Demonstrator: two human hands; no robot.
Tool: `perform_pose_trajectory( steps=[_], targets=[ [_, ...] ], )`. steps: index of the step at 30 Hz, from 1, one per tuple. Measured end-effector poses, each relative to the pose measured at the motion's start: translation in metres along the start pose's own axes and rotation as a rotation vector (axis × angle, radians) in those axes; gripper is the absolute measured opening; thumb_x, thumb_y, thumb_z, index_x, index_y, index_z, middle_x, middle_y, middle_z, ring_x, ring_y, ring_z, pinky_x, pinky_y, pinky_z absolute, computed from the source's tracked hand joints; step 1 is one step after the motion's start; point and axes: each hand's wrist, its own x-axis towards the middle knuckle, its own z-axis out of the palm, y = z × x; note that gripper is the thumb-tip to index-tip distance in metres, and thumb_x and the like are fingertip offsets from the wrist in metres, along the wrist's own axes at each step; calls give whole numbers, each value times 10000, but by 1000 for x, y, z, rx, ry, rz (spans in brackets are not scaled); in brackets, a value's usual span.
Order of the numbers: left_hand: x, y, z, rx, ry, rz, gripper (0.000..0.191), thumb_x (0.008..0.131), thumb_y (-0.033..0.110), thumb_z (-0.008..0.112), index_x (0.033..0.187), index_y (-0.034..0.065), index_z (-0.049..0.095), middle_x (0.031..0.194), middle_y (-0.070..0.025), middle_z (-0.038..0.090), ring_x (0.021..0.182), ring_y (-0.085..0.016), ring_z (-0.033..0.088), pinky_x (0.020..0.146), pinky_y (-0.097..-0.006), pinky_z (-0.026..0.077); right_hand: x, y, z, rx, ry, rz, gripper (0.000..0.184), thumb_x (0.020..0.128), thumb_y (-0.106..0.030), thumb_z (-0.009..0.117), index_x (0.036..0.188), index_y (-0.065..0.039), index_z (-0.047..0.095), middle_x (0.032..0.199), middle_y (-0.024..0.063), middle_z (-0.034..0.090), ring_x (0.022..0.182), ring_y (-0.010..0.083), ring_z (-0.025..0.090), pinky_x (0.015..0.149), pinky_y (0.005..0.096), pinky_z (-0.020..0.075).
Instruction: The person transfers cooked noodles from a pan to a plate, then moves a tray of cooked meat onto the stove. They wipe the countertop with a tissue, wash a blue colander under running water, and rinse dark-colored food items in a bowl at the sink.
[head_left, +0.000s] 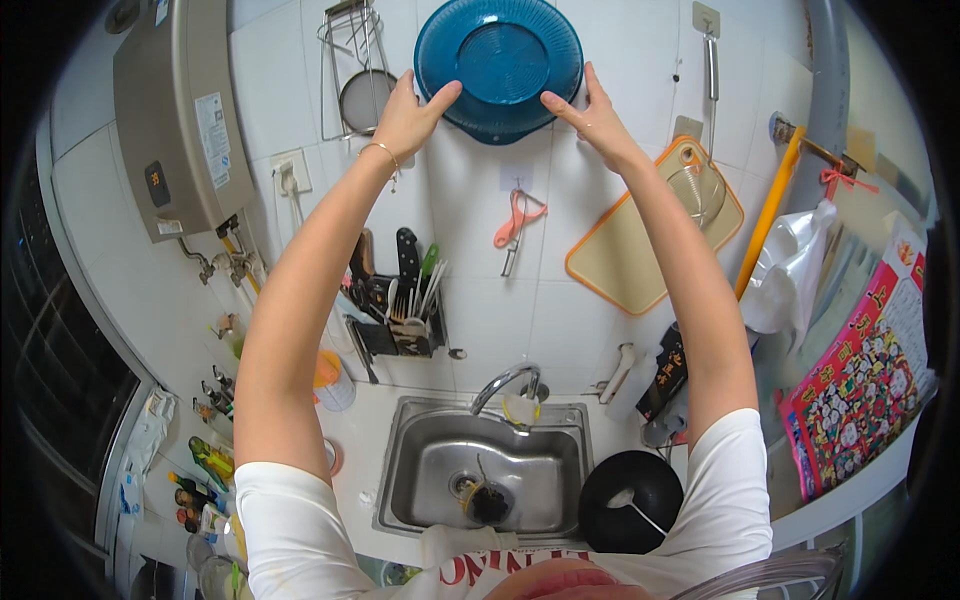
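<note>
Both arms reach up towards a blue plastic basin or colander (502, 64) against the white tiled wall, its round base facing me. My left hand (416, 116) touches its lower left rim, thumb on the near side, a thin bracelet at the wrist. On its lower right rim lies my right hand (592, 124), thumb on the near side too; the fingers behind the rim are partly hidden. Below it, a pink peeler (511, 225) hangs from a wall hook. Left of the basin hangs a wire rack (341, 90) with a round strainer (366, 101).
A steel sink (487, 442) with a chrome faucet (499, 382) stands below. Beside it sits a black wok (634, 517) with a ladle. A knife and utensil holder (386, 337), a cutting board (622, 262), a wire skimmer (696, 191) and a water heater (169, 112) are on the walls.
</note>
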Motion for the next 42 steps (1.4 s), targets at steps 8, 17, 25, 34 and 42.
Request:
perform_pose_trajectory(
  steps=[8,17,25,34,42],
  targets=[
    [-89,-16,5,-58,-39,-88,865,812,549,613,1339,-85,354,1361,-232,423,1266,-302,419,1025,-342,349,-87,13,31,213,53,172,990,744,-496,720,1447,-20,212,1428,231,292,1312,304,335,910,392,460],
    [-363,-54,40,-405,-278,-490,273,942,204,540,1109,-11,518,1059,-110,630,918,-149,620,832,-262,475,-342,36,95,497,-318,542,251,901,-178,576,1062,7,626,1031,59,645,980,129,598,838,292,482],
    [-616,-93,66,-342,-455,-1281,298,968,263,476,853,4,570,723,-46,620,604,-92,570,556,-244,479,-520,92,141,533,-472,987,258,874,-206,567,963,18,658,849,62,670,789,112,626,706,244,474],
    [-790,-130,186,225,-824,-1066,771,697,254,781,1324,96,362,1231,-229,493,1200,-372,451,1002,-476,371,-774,160,225,-295,-675,1175,376,866,-215,514,1130,51,513,946,293,615,902,448,595,802,492,457],
    [-763,-169,187,298,-1130,-859,641,750,417,711,1207,50,450,880,-291,615,884,-456,595,806,-482,473,-782,132,253,-153,-501,1299,318,904,-147,463,1177,15,492,1008,284,601,967,455,564,822,487,446]
  ],
)
